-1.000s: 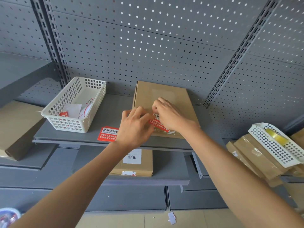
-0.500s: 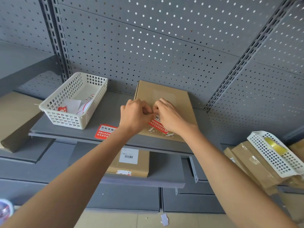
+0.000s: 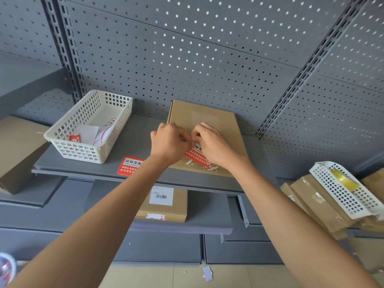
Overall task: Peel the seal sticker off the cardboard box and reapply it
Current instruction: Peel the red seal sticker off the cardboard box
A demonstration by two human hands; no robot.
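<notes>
Both grips meet over the cardboard box (image 3: 207,119): left hand (image 3: 167,143) and right hand (image 3: 212,143) pinch the red seal sticker (image 3: 196,157) at its upper edge, fingers curled

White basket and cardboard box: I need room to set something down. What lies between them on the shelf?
Head view: bare grey shelf between white basket and cardboard box; nearer the front, a red sticker.

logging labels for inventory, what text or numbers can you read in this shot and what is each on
"此标签撕", with "CIBIAOQIANS" under it: red sticker on the shelf; its lower lines are too blurred to read.
"标签": red seal sticker on the cardboard box, partly hidden by the left hand and right hand; the rest is unreadable.
Barcode, digits too small: white label on the lower box.
Basket papers: unreadable.
</notes>
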